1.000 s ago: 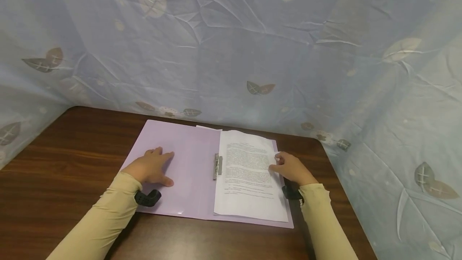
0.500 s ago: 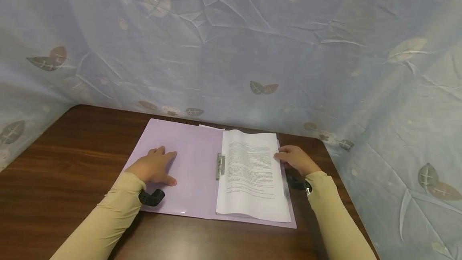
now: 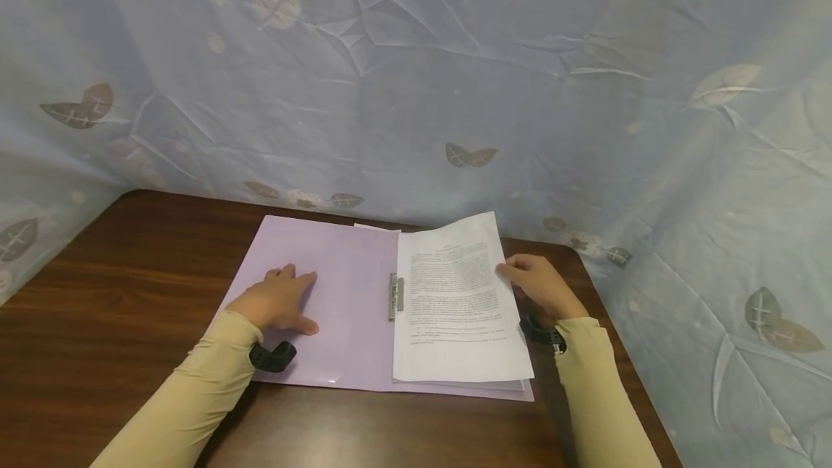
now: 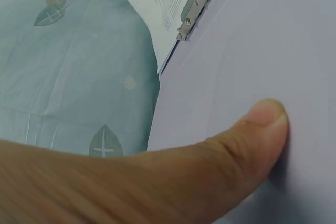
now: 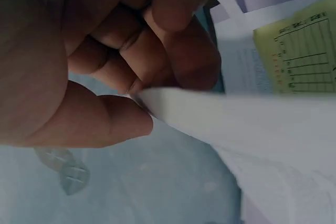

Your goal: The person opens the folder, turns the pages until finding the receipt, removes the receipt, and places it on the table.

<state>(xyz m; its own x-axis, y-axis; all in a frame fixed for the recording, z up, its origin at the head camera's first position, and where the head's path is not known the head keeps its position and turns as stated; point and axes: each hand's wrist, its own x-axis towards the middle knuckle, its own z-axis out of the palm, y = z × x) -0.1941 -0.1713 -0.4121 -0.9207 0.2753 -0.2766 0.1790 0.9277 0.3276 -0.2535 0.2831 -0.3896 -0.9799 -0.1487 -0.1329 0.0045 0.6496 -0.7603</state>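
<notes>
A light purple folder (image 3: 344, 266) lies spread flat, with a metal clip (image 3: 396, 296) near its fold. Printed paper (image 3: 455, 295) on its right half is raised along the outer edge. My right hand (image 3: 536, 284) pinches that edge between thumb and fingers, as the right wrist view confirms. Under the lifted paper, the right wrist view shows a yellow printed slip (image 5: 302, 51) on more white paper. My left hand (image 3: 279, 302) rests on the folder's left cover with fingers spread; its thumb (image 4: 252, 140) touches the purple surface in the left wrist view.
The folder is on a dark brown wooden table (image 3: 130, 295). A pale blue curtain (image 3: 403, 92) with leaf prints hangs behind and beside the table. A white paper edge (image 3: 377, 227) sticks out behind the folder's top. Each wrist wears a black band (image 3: 273, 357).
My right hand has raised the paper's outer edge and its far corner now stands higher, apart from the pages below. My left hand stays on the cover.
</notes>
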